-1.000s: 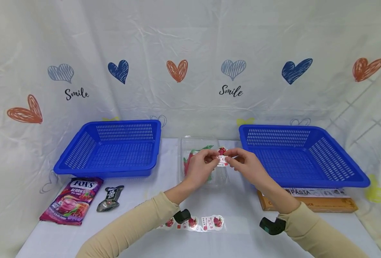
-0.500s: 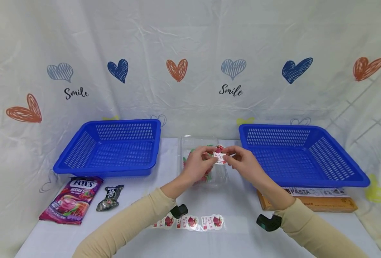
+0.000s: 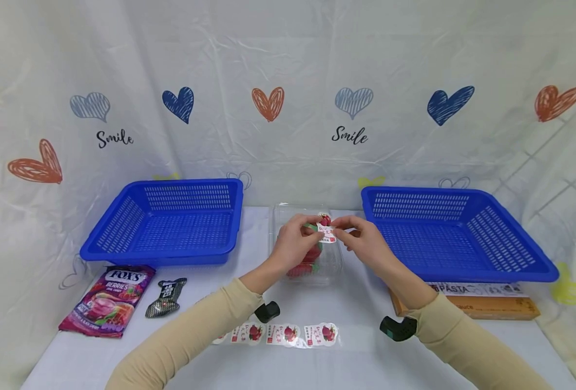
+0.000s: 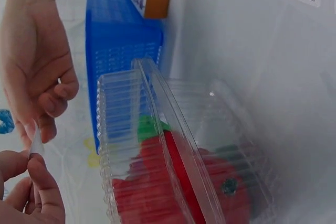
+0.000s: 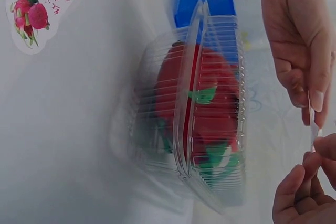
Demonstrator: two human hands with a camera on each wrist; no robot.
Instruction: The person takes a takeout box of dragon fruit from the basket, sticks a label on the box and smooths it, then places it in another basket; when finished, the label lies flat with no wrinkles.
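Note:
A white sticker with a red dragon fruit picture (image 3: 326, 234) is held above a clear plastic box (image 3: 334, 265). My left hand (image 3: 293, 241) pinches the sticker's left edge between thumb and fingers. Its right edge is pinched by my right hand (image 3: 363, 241). Inside the closed box lies red fruit with green tips (image 5: 210, 114), seen through the ribbed lid in both wrist views. From the side, in the left wrist view, the sticker (image 4: 36, 141) looks thin and edge-on, apart from the lid.
Blue baskets stand at left (image 3: 234, 216) and right (image 3: 512, 238). A candy bag (image 3: 108, 300) and a small black packet (image 3: 166, 298) lie at left. Near the front is a strip of dragon fruit stickers (image 3: 284, 335). A pasta box (image 3: 492, 307) sits before the right basket.
Both hands have moved slightly left and away from me with the sticker, so it is now above the box's right part. More red fruit shows below the left hand.

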